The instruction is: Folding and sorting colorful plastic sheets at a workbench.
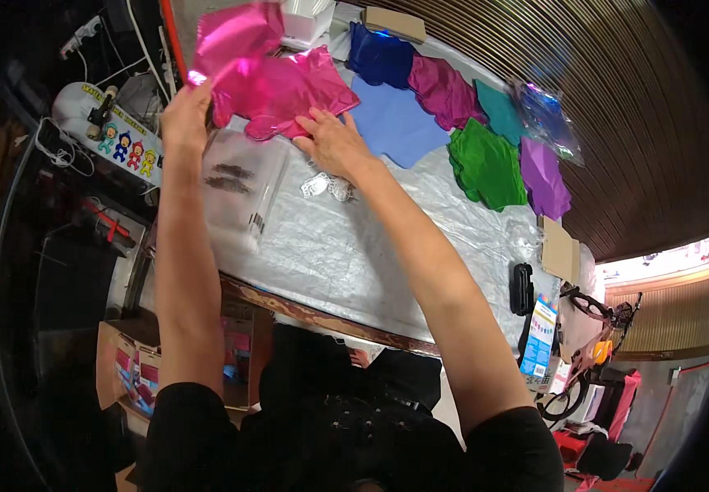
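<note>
Shiny pink foil [309, 78] on the desk [330, 262], at both hands.
Left hand [186, 119] seems pinched on its blurred, raised part, fingertips unclear; right hand [334, 143] rests, grip wide, fingers spread, on the near edge.

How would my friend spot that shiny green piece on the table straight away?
Find the silver-covered table, then the coloured pieces lying right of the person's right hand. In the picture, look just below the teal piece and left of the light purple one. There lies the crinkled green piece, the only grass-green one among its neighbours.
</note>
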